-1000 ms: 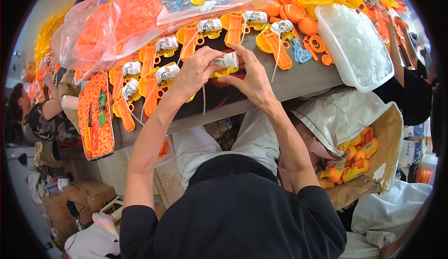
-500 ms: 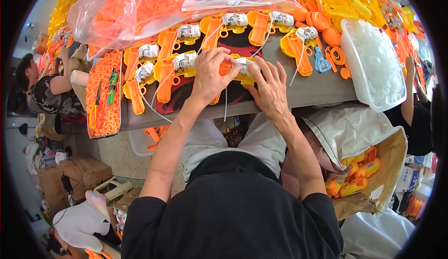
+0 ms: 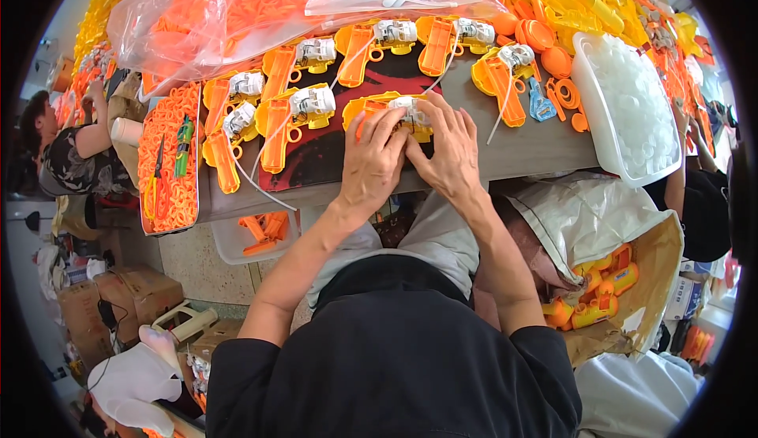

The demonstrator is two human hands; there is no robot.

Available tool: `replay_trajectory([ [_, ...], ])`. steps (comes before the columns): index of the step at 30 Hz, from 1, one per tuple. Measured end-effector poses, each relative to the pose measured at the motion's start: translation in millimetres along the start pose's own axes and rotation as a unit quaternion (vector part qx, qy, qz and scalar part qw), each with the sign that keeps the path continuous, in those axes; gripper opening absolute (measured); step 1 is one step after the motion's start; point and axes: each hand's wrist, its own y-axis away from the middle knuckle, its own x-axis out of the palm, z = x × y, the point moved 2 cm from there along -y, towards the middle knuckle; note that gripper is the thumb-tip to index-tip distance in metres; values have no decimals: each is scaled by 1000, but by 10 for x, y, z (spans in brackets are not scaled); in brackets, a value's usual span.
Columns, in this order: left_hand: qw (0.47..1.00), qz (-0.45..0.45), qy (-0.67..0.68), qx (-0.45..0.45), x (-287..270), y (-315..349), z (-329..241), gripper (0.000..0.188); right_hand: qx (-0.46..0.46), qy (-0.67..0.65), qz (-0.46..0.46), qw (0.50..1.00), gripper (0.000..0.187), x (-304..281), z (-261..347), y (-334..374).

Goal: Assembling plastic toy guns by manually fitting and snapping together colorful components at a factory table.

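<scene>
Bending left hand [image 3: 375,158] and right hand [image 3: 448,150] over a yellow toy gun [image 3: 405,105] at the centre of the frame, above a black-and-red mat [image 3: 320,150] on the counter [image 3: 549,150]. Curling fingers [image 3: 442,114] partway in, touching the toy gun; cannot tell whether pinching or merely pressing. Facing other toy guns [image 3: 313,105] toward the upper left, with a white tub [image 3: 591,102] at upper right and orange rings [image 3: 180,197] at left.
</scene>
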Motion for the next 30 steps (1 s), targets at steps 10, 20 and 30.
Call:
replay_trajectory([
  [10,970,-81,178,-141,-9,-196,290,14,-39,-31,-58,997,48,95,-47,13],
  [20,995,-59,52,-53,49,-357,304,13,-42,-59,-73,995,50,140,-79,32],
  [30,998,-25,24,-48,6,-401,244,8,-50,47,-51,996,44,87,-17,32],
])
